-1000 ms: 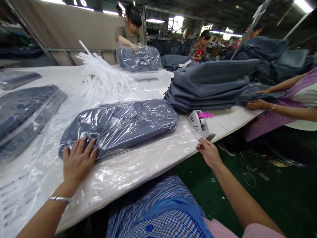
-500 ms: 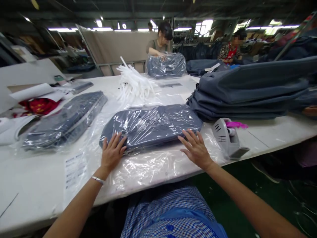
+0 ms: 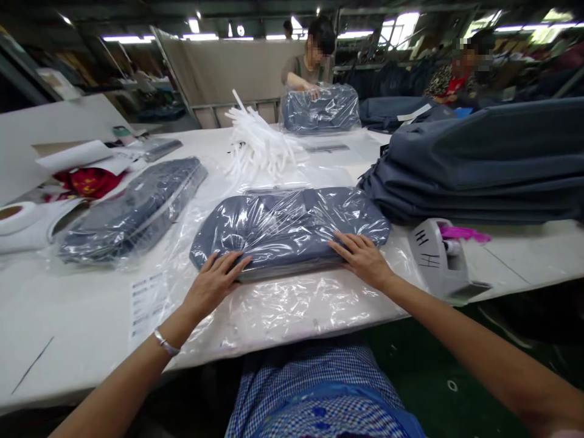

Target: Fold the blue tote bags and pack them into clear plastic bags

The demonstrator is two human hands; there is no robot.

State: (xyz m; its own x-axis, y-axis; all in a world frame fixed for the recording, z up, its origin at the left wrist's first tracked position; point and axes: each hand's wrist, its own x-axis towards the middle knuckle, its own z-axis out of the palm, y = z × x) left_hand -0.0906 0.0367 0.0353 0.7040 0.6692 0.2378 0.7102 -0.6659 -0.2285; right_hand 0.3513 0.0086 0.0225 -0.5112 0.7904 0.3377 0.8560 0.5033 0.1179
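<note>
A dark blue-grey bag (image 3: 292, 228) in a clear plastic sleeve lies flat in front of me. My left hand (image 3: 219, 283) rests on its near left edge, fingers stretched out over the plastic. On the near right edge lies my right hand (image 3: 364, 258), its fingers also extended and touching the wrap. Neither hand grips anything. Loose clear plastic (image 3: 292, 310) spreads from the bag toward the table's front edge.
A grey tape dispenser (image 3: 438, 258) stands at the right, before stacked dark bags (image 3: 479, 164). Another wrapped bag (image 3: 132, 210) lies left. White strips (image 3: 260, 143) are heaped behind. Across the white table (image 3: 82, 322), a co-worker (image 3: 312, 61) touches a wrapped bag (image 3: 322, 109).
My right hand has moved inward onto the bag's near edge, and my left hand's fingers now lie more slanted along it. The whole view has shifted slightly.
</note>
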